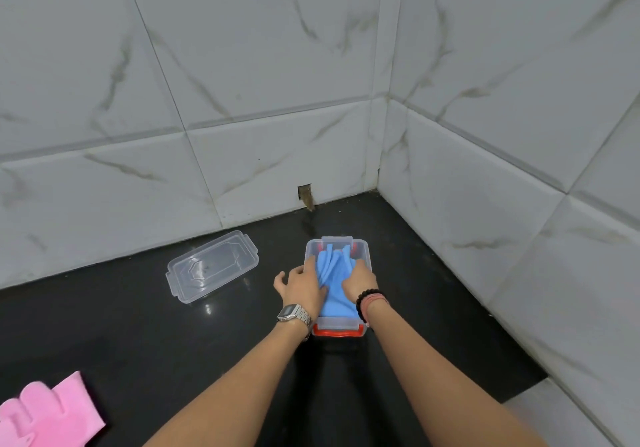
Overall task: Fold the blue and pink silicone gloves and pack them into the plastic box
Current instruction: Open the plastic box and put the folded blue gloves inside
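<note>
A: Where's the blue glove (334,278) rn?

B: Centre of the frame, mostly inside the plastic box (362,251), bunched up w/ its cuff end draped toward the near red latch (338,332). Both hands are on it. Left hand (300,285) presses w/ fingers on the glove's left side, thumb sticking out free. Right hand (360,282) is curled, knuckles up, pushing the right side down. Can't tell if it's actually pinching any material.

A: How'll it handle?

B: Soft, floppy, light, prob. a bit springy, so I'd guess it wants to pop back up. Silicone looks grippy, not slippery. Best to hold the folded bulk flat from above, not by the fingers.

A: And the pink glove (45,412)?

B: Lower left corner of the frame, lying flat on the black counter (138,342), untouched. Grab it at the cuff, probably. Lid (212,266) sits left of the box, well apart.
</note>
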